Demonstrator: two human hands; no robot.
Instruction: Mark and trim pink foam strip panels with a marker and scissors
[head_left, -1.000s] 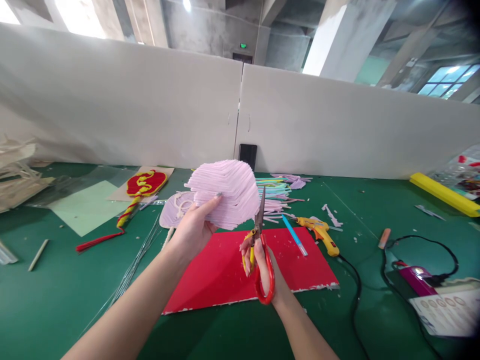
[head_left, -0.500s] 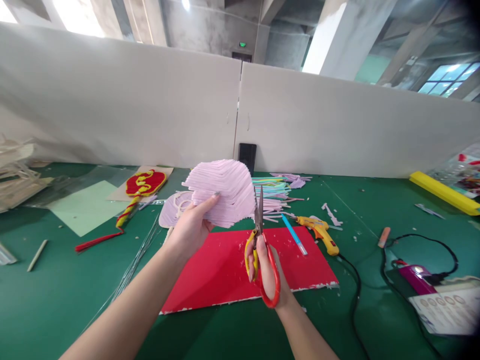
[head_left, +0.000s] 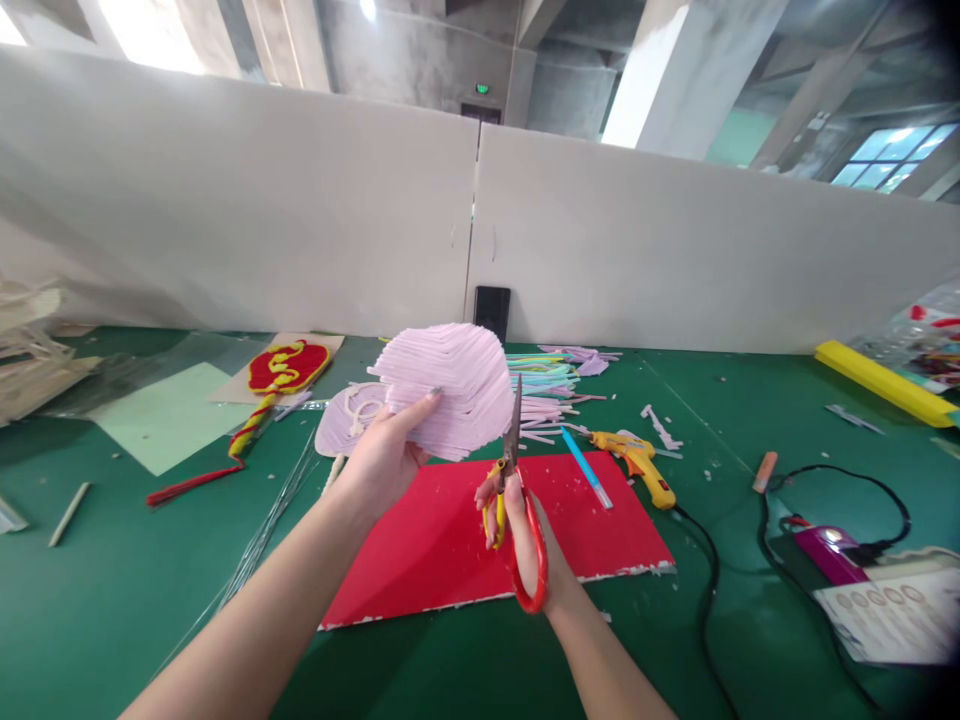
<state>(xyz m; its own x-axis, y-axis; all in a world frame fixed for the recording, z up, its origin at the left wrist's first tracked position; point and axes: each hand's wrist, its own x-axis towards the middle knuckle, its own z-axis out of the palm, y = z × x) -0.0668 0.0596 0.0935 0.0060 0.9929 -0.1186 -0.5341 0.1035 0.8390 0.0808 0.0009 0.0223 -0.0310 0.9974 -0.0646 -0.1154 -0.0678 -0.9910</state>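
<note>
My left hand [head_left: 386,455] pinches a rounded lilac piece [head_left: 461,385] made of pipe cleaner strips laid side by side, thumb on its near face. It is held up above the table. In my right hand [head_left: 529,530] is a pair of scissors [head_left: 513,440] with one red and one yellow handle, the blades pointing up along the lilac piece's right edge. Whether the blades touch that edge I cannot tell. Behind my left hand lies a second lilac piece [head_left: 341,420] with a pale cord on it. A red board [head_left: 442,540] lies beneath both hands.
Colored pipe cleaners [head_left: 544,375], a blue pen [head_left: 587,466] and a yellow glue gun [head_left: 636,465] with a black cord lie on the right. A red and yellow fan-shaped piece [head_left: 289,370] and thin wires [head_left: 274,520] are on the left. A phone [head_left: 492,310] leans on the partition.
The scissors have shifted slightly left and tilted, and their blades look closer together. My left hand keeps the lilac piece in nearly the same place. The view has moved slightly.
</note>
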